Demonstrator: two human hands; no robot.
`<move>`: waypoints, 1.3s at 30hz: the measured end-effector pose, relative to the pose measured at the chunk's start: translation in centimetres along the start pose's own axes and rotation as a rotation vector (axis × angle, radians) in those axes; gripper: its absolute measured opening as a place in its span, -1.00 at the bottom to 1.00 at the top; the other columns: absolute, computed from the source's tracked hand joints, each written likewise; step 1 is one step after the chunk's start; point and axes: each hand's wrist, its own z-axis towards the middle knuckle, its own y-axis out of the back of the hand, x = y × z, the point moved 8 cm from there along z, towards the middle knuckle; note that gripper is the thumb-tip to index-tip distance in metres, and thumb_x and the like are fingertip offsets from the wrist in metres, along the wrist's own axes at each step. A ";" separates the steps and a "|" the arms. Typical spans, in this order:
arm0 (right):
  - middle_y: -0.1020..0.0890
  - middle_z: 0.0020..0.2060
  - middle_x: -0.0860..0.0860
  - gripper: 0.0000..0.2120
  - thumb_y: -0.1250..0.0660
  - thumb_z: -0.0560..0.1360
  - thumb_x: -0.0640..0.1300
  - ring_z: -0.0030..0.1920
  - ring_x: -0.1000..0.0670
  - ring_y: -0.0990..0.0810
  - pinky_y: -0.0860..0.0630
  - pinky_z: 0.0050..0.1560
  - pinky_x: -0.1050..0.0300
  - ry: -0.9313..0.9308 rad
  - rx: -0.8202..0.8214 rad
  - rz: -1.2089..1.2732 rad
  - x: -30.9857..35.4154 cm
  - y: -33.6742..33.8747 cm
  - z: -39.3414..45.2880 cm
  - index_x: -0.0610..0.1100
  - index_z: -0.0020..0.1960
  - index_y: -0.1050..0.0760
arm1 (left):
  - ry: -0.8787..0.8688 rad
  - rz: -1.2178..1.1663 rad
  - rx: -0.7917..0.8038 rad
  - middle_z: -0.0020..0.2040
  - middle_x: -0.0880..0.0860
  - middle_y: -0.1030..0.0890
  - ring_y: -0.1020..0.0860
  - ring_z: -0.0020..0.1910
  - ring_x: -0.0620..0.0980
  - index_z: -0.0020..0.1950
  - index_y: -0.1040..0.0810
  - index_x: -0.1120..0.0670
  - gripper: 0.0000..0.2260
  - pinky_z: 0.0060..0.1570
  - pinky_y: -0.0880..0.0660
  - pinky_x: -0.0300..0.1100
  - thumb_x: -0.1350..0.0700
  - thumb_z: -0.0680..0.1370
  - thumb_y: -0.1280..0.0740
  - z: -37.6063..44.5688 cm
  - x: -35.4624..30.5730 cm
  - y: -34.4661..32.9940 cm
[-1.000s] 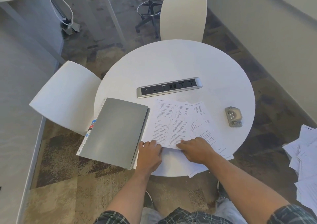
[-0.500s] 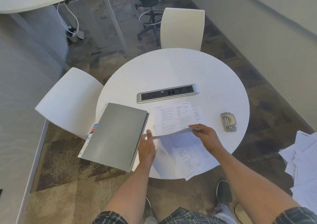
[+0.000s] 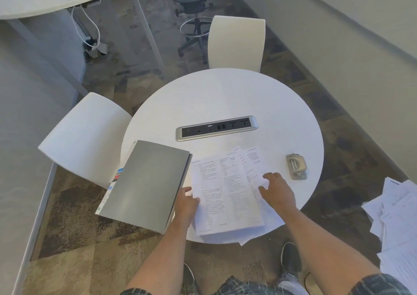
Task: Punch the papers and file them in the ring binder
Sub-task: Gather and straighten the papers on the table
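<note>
The task is judged to be at its very start: the papers (image 3: 228, 195) are being gathered on the round table (image 3: 225, 96), nothing is being punched, and nothing is being filed. The sheets are being pressed flat from both sides. The left hand (image 3: 186, 203) is being laid on their left edge with relaxed, fairly straight fingers, and the right hand (image 3: 278, 189) is being rested on their right part with fingers spread, so neither is being closed round a sheet. The ring binder (image 3: 144, 184) is being left shut just to the left of the left hand (touching or nearly touching its wrist; which cannot be told). The hole punch (image 3: 296, 166) is being left untouched beyond and to the right of the right hand, near but apart.

Much is being hidden: the binder's rings are being covered by its lid, the number of sheets cannot be counted, any holes in them cannot be made out, and the print is being blurred
</note>
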 end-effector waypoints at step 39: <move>-0.55 0.12 -0.11 -0.50 -0.53 0.48 0.05 0.12 -0.12 -0.57 -0.52 -0.01 0.07 -0.176 -0.011 -0.288 -0.6 -1.1 0.3 -0.16 0.25 -0.40 | -0.103 0.335 -0.040 -0.07 -0.03 -0.58 -0.57 -0.15 -0.11 0.51 -0.27 0.03 -0.42 -0.31 -0.45 -0.24 0.19 0.56 -0.45 1.2 1.5 -1.1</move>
